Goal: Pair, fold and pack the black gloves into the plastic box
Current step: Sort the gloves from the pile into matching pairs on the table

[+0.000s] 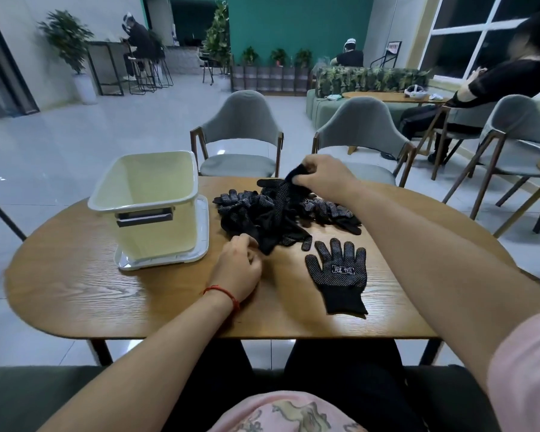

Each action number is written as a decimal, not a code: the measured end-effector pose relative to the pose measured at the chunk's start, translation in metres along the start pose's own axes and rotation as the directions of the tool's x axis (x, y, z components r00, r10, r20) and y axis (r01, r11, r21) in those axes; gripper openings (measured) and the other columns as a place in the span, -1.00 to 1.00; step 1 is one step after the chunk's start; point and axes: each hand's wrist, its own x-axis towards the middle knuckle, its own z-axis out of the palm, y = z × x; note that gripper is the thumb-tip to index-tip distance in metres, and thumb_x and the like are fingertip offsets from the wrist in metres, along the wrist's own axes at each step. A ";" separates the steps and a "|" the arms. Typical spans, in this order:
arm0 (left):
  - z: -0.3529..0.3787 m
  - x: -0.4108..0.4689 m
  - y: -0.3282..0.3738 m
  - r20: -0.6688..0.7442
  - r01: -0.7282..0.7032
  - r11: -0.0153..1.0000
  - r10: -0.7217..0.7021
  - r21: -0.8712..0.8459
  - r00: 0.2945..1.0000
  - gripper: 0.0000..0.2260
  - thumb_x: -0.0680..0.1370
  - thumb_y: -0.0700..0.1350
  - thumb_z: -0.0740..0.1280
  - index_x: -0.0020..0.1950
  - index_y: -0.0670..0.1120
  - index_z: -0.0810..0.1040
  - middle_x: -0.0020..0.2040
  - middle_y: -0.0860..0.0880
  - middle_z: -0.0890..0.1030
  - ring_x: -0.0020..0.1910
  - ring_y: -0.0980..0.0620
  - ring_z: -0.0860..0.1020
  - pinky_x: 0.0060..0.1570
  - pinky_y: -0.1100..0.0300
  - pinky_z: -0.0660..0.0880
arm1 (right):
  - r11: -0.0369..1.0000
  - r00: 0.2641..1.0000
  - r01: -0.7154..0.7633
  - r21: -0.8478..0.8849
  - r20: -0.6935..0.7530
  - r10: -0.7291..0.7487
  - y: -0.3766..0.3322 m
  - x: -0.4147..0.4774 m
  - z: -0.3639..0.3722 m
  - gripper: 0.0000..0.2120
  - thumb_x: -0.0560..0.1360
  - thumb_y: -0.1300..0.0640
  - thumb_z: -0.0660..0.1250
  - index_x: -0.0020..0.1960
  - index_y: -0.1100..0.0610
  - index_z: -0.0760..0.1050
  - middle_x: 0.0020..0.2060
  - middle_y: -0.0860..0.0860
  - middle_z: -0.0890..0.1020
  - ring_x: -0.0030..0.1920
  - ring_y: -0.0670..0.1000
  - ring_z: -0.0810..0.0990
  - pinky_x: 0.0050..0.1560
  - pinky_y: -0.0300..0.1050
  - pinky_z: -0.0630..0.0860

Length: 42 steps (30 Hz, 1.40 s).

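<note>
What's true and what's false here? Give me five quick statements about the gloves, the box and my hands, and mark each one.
1. The plastic box stands left of the glove pile. True.
2. Gloves already lie inside the box. False: no glove shows inside it.
3. A single glove lies flat, apart from the pile. True.
4. The right hand lies open on the wood. False: its grip pinches a lifted glove at the pile's far side.
5. The box stands straight on the tabletop. False: it stands on a white tray.
</note>
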 end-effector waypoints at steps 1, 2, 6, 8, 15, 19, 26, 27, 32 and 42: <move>-0.001 0.000 0.000 0.002 0.016 1.000 -0.016 -0.025 1.000 -0.79 0.56 -0.14 0.29 0.18 0.04 0.54 0.09 0.05 0.55 0.14 0.01 0.51 0.19 -0.01 0.55 | 1.000 1.000 -0.003 0.029 0.013 0.002 -0.008 0.004 -0.006 -0.91 0.51 0.01 0.51 -0.06 -0.01 0.63 -0.14 -0.03 0.72 -0.14 0.00 0.67 -0.17 -0.14 0.51; -0.002 0.000 0.000 0.004 0.028 0.999 -0.028 -0.045 1.000 -0.77 0.56 -0.15 0.29 0.19 0.03 0.54 0.11 0.04 0.55 0.15 0.01 0.52 0.20 0.01 0.55 | 0.999 1.000 0.002 0.047 0.022 -0.003 -0.015 0.007 -0.012 -0.91 0.51 0.01 0.52 -0.03 -0.02 0.65 -0.12 -0.02 0.73 -0.15 0.00 0.69 -0.19 -0.16 0.51; -0.004 0.002 0.000 -0.012 0.070 0.989 -0.072 -0.133 0.997 -0.78 0.55 -0.15 0.32 0.16 0.08 0.52 0.11 0.02 0.59 0.03 0.13 0.56 0.12 0.11 0.58 | 0.996 0.995 0.058 0.064 0.075 -0.063 -0.039 0.009 -0.029 -0.73 0.56 0.05 0.49 0.25 -0.04 0.63 -0.01 0.01 0.71 -0.19 -0.07 0.63 -0.24 -0.21 0.47; -0.005 0.002 0.000 -0.016 0.078 0.986 -0.082 -0.144 0.997 -0.80 0.58 -0.15 0.34 0.17 0.06 0.53 0.10 0.02 0.59 0.01 0.13 0.57 0.08 0.10 0.61 | 0.992 0.992 0.094 0.087 0.081 -0.101 -0.047 0.008 -0.034 -0.70 0.59 0.09 0.44 0.30 -0.10 0.57 -0.04 0.02 0.68 -0.20 -0.02 0.63 -0.20 -0.16 0.52; -0.005 0.001 -0.001 -0.009 0.075 0.988 -0.077 -0.137 0.997 -0.80 0.60 -0.14 0.34 0.20 0.07 0.52 0.12 0.02 0.58 0.07 0.05 0.57 0.13 0.07 0.61 | 0.982 0.979 0.169 -0.084 0.125 -0.158 -0.059 0.001 -0.041 -0.86 0.63 0.14 0.31 0.06 -0.05 0.62 -0.10 -0.10 0.63 -0.15 -0.01 0.60 -0.12 -0.08 0.59; -0.006 0.002 -0.002 -0.019 0.084 0.981 -0.089 -0.177 0.996 -0.82 0.61 -0.16 0.31 0.18 0.06 0.52 0.12 0.02 0.59 0.03 0.14 0.58 0.06 0.16 0.57 | 0.993 0.969 0.097 -0.071 0.233 -0.078 -0.060 -0.005 -0.036 -0.85 0.65 0.15 0.34 0.07 0.06 0.69 -0.05 0.03 0.73 -0.20 0.06 0.71 -0.36 -0.20 0.59; -0.007 0.002 0.000 0.008 0.124 0.970 -0.126 -0.209 0.992 -0.82 0.63 -0.15 0.32 0.21 0.05 0.53 0.15 0.05 0.60 0.08 0.08 0.60 0.06 0.20 0.53 | 0.994 0.953 0.069 -0.080 0.301 -0.042 -0.065 -0.012 -0.044 -0.58 0.55 0.31 0.15 0.11 -0.01 0.71 -0.04 -0.01 0.78 -0.06 0.01 0.79 -0.22 -0.07 0.68; -0.006 0.002 0.000 0.008 0.122 0.971 -0.123 -0.204 0.992 -0.82 0.63 -0.14 0.32 0.21 0.06 0.53 0.15 0.05 0.60 0.07 0.09 0.60 0.03 0.21 0.53 | 0.983 0.957 0.115 -0.140 0.281 -0.072 -0.062 -0.013 -0.048 -0.61 0.53 0.30 0.21 0.08 -0.04 0.72 -0.12 -0.03 0.78 -0.10 -0.02 0.78 -0.17 -0.06 0.70; -0.004 0.001 0.000 0.017 0.075 0.987 -0.073 -0.141 0.997 -0.82 0.62 -0.12 0.30 0.18 0.09 0.54 0.11 0.07 0.59 0.02 0.18 0.57 0.03 0.17 0.61 | 0.934 0.979 0.175 -0.311 0.159 -0.131 -0.048 -0.015 -0.066 -0.90 0.51 -0.06 0.52 -0.13 -0.07 0.67 -0.27 -0.12 0.67 -0.21 -0.01 0.64 -0.19 -0.11 0.46; 0.022 -0.003 0.033 0.266 -0.550 0.830 0.511 0.095 0.817 -0.68 0.70 0.10 0.20 0.39 0.00 0.50 0.38 0.03 0.54 0.38 0.00 0.44 0.42 0.06 0.37 | 0.925 0.986 0.098 -0.368 0.165 -0.039 0.003 -0.031 -0.101 -0.95 0.57 0.05 0.46 -0.02 -0.10 0.63 -0.06 -0.13 0.68 0.03 0.05 0.66 0.02 -0.03 0.55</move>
